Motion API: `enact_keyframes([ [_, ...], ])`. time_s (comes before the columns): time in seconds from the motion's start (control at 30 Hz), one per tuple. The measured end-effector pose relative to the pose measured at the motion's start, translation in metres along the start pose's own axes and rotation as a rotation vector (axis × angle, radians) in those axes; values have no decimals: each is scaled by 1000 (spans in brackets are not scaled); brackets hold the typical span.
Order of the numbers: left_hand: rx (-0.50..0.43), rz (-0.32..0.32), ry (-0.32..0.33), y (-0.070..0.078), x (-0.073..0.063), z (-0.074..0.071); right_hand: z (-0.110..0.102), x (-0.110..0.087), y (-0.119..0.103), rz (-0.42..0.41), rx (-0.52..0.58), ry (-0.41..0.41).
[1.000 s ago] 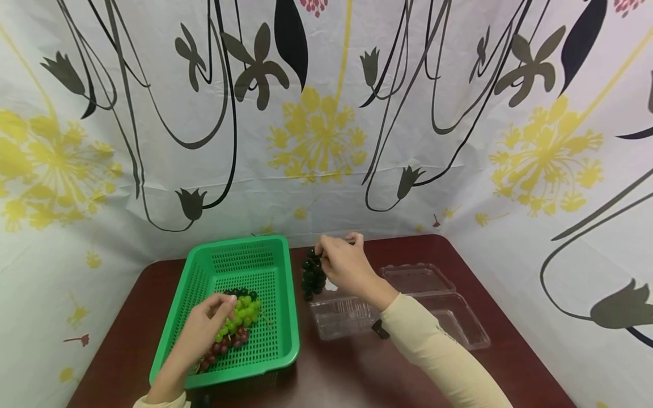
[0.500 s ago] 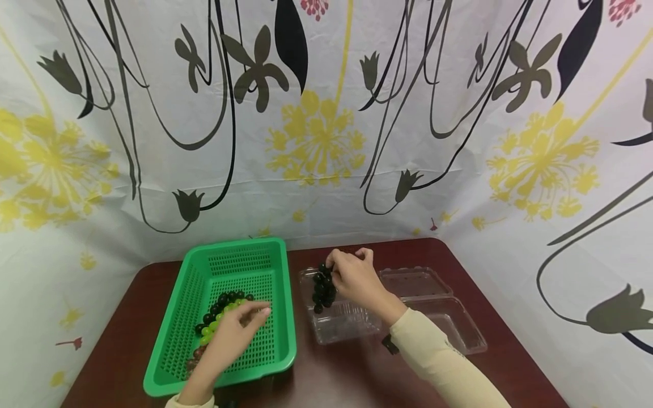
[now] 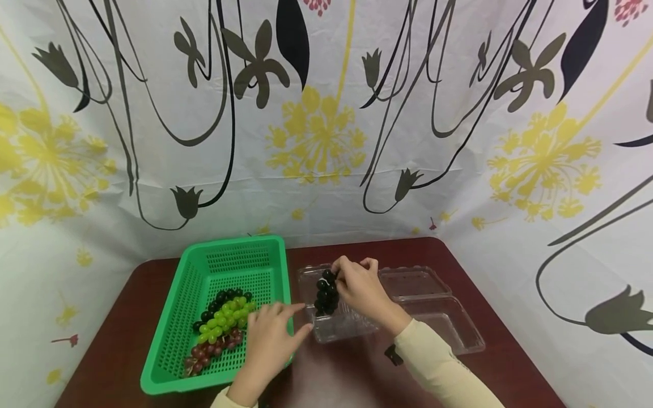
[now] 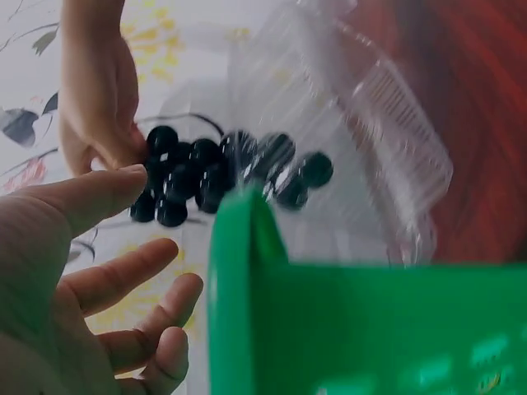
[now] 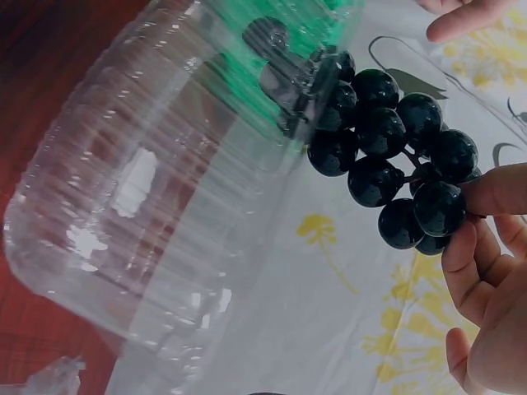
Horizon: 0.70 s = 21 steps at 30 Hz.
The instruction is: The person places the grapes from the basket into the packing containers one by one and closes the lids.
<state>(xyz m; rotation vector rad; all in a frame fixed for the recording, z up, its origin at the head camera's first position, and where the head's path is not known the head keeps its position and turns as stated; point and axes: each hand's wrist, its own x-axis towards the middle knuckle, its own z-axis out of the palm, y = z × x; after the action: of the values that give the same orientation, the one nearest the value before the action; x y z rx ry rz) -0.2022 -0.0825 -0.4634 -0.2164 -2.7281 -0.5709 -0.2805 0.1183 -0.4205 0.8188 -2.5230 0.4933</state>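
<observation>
My right hand pinches a bunch of black grapes near its top, and the bunch hangs over a clear plastic clamshell box. In the right wrist view the thumb and fingers grip an end grape, while the lower grapes show through the box's ribbed wall. My left hand is at the right rim of the green basket, its thumb and fingers spread and holding nothing. Seen from the left wrist, its fingertips point toward the grapes but stay apart from them.
Inside the basket lie bunches of black grapes, green grapes and red grapes. A second clear clamshell box lies with its lid folded back at the right. A patterned cloth hangs behind the dark red table.
My right hand has carried the black grapes rightward and a little down, over the near clamshell box. My left hand has moved right from above the basket's grapes to its right rim, fingers spreading.
</observation>
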Motion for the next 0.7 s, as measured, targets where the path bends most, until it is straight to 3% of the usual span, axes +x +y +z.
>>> enact_keyframes([
  [0.2, 108, 71, 75, 10, -1, 18, 3, -4, 2, 42, 25, -13],
  [0.47, 198, 148, 176, 8, -2, 38, 7, -9, 3, 53, 61, -19],
  [0.7, 178, 171, 165, 7, -6, 45, 14, -15, 2, 71, 81, -8],
])
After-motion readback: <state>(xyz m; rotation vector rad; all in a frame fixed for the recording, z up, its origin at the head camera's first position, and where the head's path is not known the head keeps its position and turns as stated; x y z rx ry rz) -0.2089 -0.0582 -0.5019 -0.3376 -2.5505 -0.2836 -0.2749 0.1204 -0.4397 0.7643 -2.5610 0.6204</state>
